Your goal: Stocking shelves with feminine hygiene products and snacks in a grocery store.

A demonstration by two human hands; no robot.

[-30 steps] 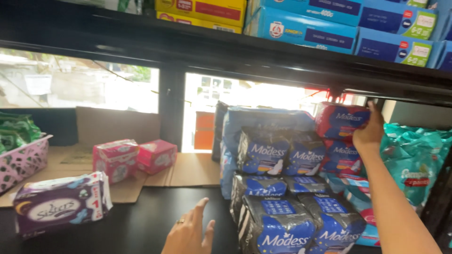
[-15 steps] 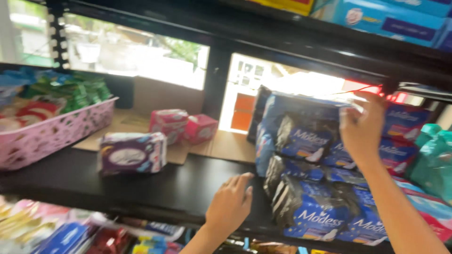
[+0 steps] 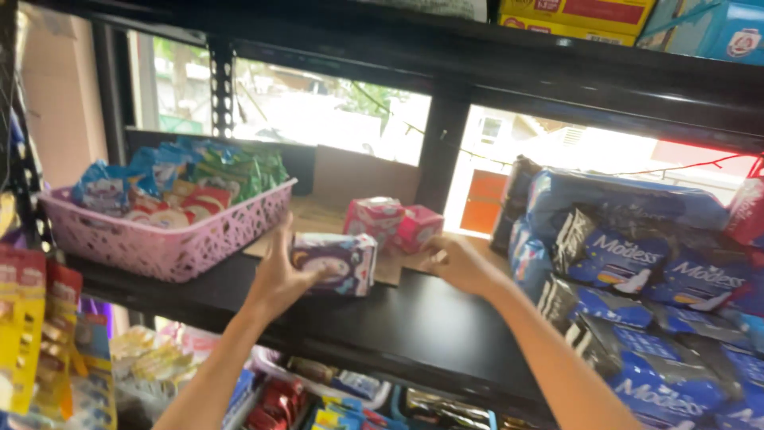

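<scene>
The left hand (image 3: 280,275) is clamped on the left end of a purple and white soft packet (image 3: 336,263), thumb on the near side and fingers wrapped over the top; the packet stands on the black shelf (image 3: 414,330), just in front of a flat sheet of brown cardboard (image 3: 318,216) that lies on that shelf. The right hand (image 3: 459,265) reaches in from the right, fingers loosely curled and apart, gripping nothing; it is just beside the right end of the packet, and whether a fingertip touches it cannot be told because of blur. Two small pink packets (image 3: 394,223) sit side by side on the cardboard, right behind the purple packet and close to the right hand. To the left, a pink lattice basket (image 3: 171,243) rests on the same shelf, filled with blue, green and red snack bags (image 3: 183,179). To the right, a stack of blue and black wrapped packs (image 3: 637,287) fills the end of the shelf, well apart from the left hand and near the right forearm. Yellow and blue boxes (image 3: 637,20) line the shelf above. Below the black shelf, more bright packets (image 3: 159,362) lie on a lower level, and yellow and red hanging sachets (image 3: 36,326) show at the far left edge
</scene>
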